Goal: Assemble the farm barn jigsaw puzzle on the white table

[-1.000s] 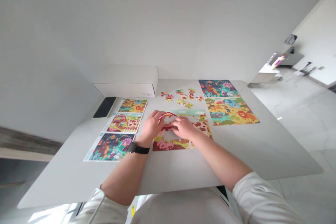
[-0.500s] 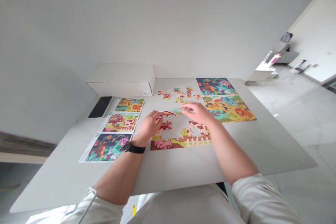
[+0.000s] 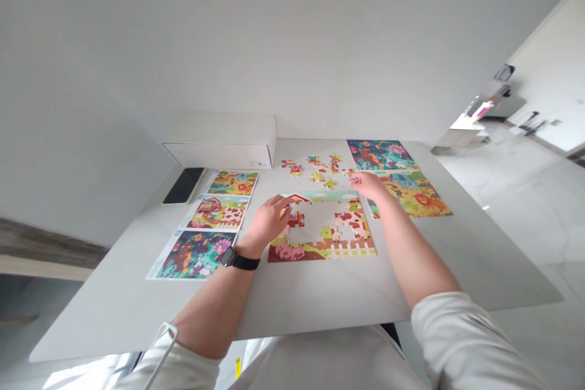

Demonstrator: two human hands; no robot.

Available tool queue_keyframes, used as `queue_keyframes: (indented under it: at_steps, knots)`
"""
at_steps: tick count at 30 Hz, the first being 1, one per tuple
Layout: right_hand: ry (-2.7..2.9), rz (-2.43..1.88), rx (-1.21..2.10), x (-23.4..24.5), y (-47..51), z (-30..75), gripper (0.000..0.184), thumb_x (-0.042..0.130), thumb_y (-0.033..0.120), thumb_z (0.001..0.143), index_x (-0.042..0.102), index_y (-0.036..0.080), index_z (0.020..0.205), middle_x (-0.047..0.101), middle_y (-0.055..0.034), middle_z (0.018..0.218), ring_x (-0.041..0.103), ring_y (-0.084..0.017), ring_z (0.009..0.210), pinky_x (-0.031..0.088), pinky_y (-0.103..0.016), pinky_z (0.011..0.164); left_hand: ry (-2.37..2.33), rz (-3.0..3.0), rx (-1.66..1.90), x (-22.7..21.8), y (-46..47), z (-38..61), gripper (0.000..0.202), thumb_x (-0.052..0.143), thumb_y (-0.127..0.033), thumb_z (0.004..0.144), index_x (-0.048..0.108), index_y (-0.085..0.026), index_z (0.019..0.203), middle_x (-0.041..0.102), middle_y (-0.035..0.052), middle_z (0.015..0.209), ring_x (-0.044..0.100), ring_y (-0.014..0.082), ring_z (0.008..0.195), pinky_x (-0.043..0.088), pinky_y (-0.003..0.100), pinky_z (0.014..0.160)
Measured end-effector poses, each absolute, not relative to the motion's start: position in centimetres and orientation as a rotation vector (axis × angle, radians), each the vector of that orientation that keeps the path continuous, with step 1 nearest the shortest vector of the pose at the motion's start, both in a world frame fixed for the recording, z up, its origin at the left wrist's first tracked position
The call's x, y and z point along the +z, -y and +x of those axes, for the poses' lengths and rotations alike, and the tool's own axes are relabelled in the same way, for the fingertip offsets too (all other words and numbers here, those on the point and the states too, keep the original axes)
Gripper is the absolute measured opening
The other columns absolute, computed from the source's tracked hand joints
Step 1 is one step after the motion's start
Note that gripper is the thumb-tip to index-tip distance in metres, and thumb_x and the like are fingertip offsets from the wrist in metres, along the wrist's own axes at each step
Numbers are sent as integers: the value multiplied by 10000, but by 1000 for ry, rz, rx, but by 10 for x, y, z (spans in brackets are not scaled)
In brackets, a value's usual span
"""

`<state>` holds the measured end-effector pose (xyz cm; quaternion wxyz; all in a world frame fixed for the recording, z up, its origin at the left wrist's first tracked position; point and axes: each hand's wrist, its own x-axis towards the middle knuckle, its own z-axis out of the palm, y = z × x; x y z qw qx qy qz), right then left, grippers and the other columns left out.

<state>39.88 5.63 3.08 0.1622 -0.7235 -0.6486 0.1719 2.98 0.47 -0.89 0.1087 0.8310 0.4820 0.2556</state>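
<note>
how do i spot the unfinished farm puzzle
On the white table, look between the three-picture sheet at left and the animal pictures at right. The farm puzzle lies there, partly under the left hand; unlike those, it has a jagged gap inside.

The pale surface (image 3: 315, 298) carries a white box (image 3: 217, 152) at its far left corner. A dark-screened phone (image 3: 183, 186) lies by the left edge, just beside a three-picture sheet (image 3: 218, 212). Loose puzzle pieces (image 3: 320, 168) scatter towards the far edge, a part-built farm puzzle (image 3: 326, 250) nearer the front edge. Dark blue (image 3: 381, 154) and yellow animal pictures (image 3: 411, 192) adjoin near the far right corner.
</note>
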Motion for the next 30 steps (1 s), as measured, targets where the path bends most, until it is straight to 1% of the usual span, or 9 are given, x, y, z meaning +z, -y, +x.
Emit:
queue_keyframes:
  at_steps: [4, 7, 12, 16, 20, 23, 26, 28, 30]
  knots:
    - [1982, -2083, 381, 26, -85, 380, 258, 724, 214, 944, 824, 243, 1180, 832, -89, 1209, 778, -261, 1113, 579, -363, 986, -1451, 2428, 756, -5, -3, 29, 294, 539, -242, 1046, 755, -272, 1244, 761, 70, 1157, 736, 229, 1084, 578, 329, 950]
    - [2076, -1997, 268, 25, -109, 361, 314, 699, 174, 954, 809, 232, 1242, 797, -110, 1309, 751, -264, 1190, 552, -368, 1053, -1481, 2420, 774, 0, 0, 29, 279, 545, -240, 1055, 757, -267, 1235, 761, 71, 1143, 739, 229, 1058, 575, 324, 914]
    - [2179, -2007, 235, 22, -145, 332, 357, 698, 246, 986, 764, 222, 1335, 759, -132, 1384, 705, -287, 1264, 516, -358, 1086, -1523, 2430, 764, 5, 2, 28, 248, 559, -239, 1066, 760, -249, 1211, 751, 75, 1087, 737, 227, 994, 565, 319, 848]
    - [2255, -2041, 208, 16, -162, 315, 307, 674, 302, 1003, 780, 200, 1273, 769, -158, 1331, 700, -286, 1228, 497, -336, 1055, -1522, 2433, 768, 4, 2, 26, 243, 560, -216, 1063, 761, -247, 1197, 743, 76, 1078, 732, 225, 980, 556, 315, 824]
    - [2296, -2057, 174, 11, -170, 303, 320, 628, 255, 1004, 785, 185, 1274, 791, -161, 1278, 704, -278, 1212, 484, -334, 1055, -1544, 2408, 758, 3, 1, 25, 248, 568, -203, 1052, 762, -248, 1200, 739, 78, 1098, 730, 226, 965, 550, 317, 802]
    - [2263, -2118, 218, 13, -175, 299, 419, 683, 280, 970, 748, 193, 1374, 784, -163, 1315, 712, -295, 1212, 507, -350, 1028, -1552, 2400, 752, 2, 1, 24, 249, 575, -212, 1051, 761, -251, 1213, 736, 78, 1094, 728, 229, 965, 547, 317, 790]
    - [2265, -2152, 295, 19, -180, 302, 614, 825, 321, 861, 709, 211, 1454, 783, -164, 1322, 729, -306, 1183, 532, -345, 973, -1554, 2394, 752, 2, 1, 24, 254, 575, -218, 1053, 757, -254, 1227, 735, 80, 1106, 728, 230, 969, 547, 314, 787]
    - [2272, -2132, 328, 23, -182, 307, 604, 883, 303, 788, 764, 224, 1375, 796, -152, 1290, 741, -306, 1153, 537, -331, 940, -1551, 2390, 757, 2, 1, 24, 257, 576, -211, 1050, 755, -252, 1230, 735, 82, 1121, 729, 231, 979, 547, 314, 789]
    - [2237, -2090, 353, 29, -181, 313, 413, 871, 273, 779, 837, 225, 1187, 818, -134, 1218, 751, -299, 1118, 535, -319, 913, -1543, 2387, 765, 3, 2, 24, 259, 581, -205, 1047, 754, -252, 1234, 734, 83, 1127, 730, 231, 986, 547, 311, 793]
